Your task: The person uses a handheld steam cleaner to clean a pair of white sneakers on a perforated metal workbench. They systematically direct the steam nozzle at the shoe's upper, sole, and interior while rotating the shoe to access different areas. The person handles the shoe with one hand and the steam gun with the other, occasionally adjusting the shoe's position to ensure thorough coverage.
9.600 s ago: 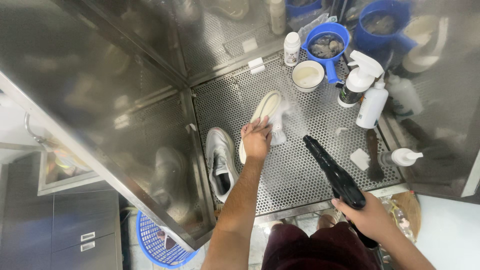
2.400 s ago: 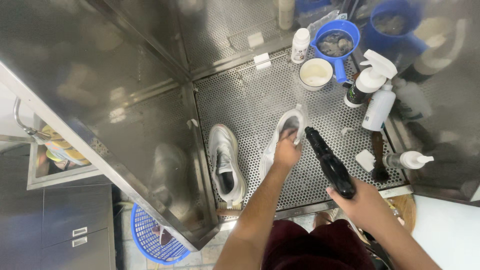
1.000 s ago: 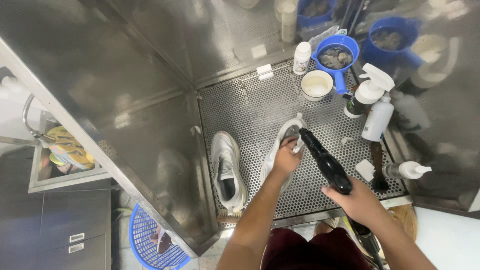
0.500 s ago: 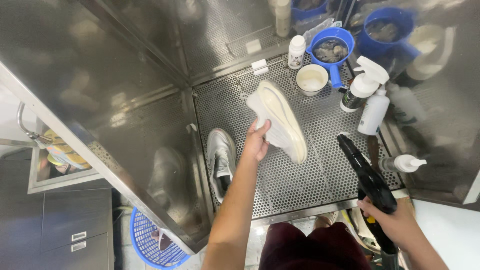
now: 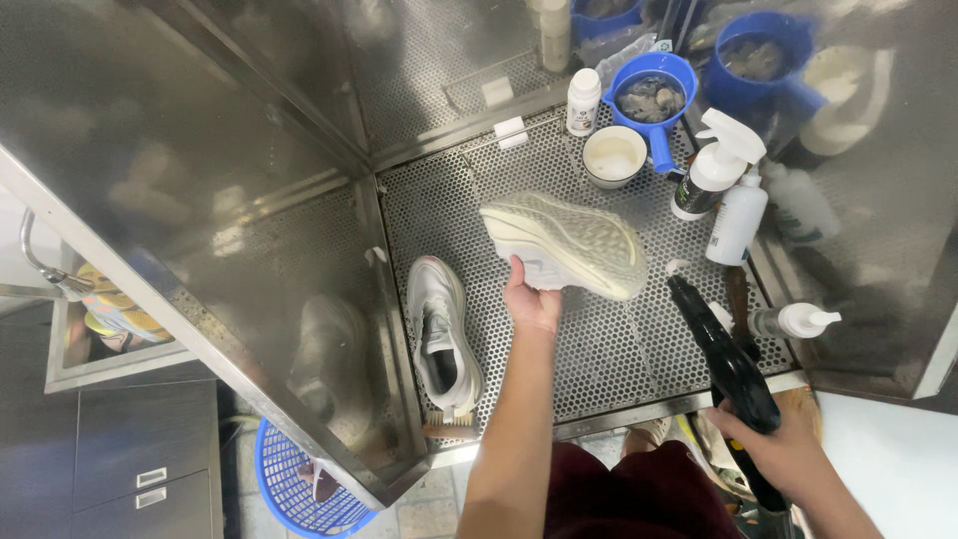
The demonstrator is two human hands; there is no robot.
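Left hand grips the pale white mesh trainer, now lifted and turned sole-up – half a second ago it faced differently; right hand clenches the black spray gun, nozzle just right of it – underside exposed

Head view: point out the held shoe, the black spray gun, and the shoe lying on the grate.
held shoe [image 5: 569, 240], head view, sole.
black spray gun [image 5: 723, 359], head view, barrel.
shoe on the grate [image 5: 442, 334], head view, upper.

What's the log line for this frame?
left hand: holds white shoe sole-up | right hand: grips black spray gun | second shoe: on perforated tray
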